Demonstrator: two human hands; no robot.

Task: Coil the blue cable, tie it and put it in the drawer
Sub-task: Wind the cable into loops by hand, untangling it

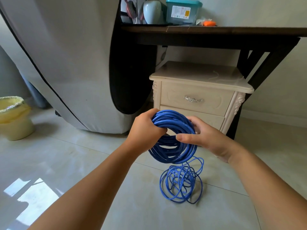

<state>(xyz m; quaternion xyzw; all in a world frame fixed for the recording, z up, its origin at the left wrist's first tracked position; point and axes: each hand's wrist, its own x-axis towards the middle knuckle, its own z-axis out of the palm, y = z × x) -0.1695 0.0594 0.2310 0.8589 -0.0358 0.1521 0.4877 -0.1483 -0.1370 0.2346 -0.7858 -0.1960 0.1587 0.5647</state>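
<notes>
Pale glossy tile floor (83, 155), with a bright sunlight patch (33, 195) lower left. Plain light wall (265, 12) behind. Dark wooden tabletop (232, 29) on black legs against the wall. On it are a pale vase (152, 11), a clear box with teal lid (181, 12) and something orange (209, 23). Cream carved nightstand (199, 75) stands partly under it. Big grey fabric cover with dark trim (66, 55) at left, reaching the floor. Yellow bin with liner (15, 120) far left.
</notes>
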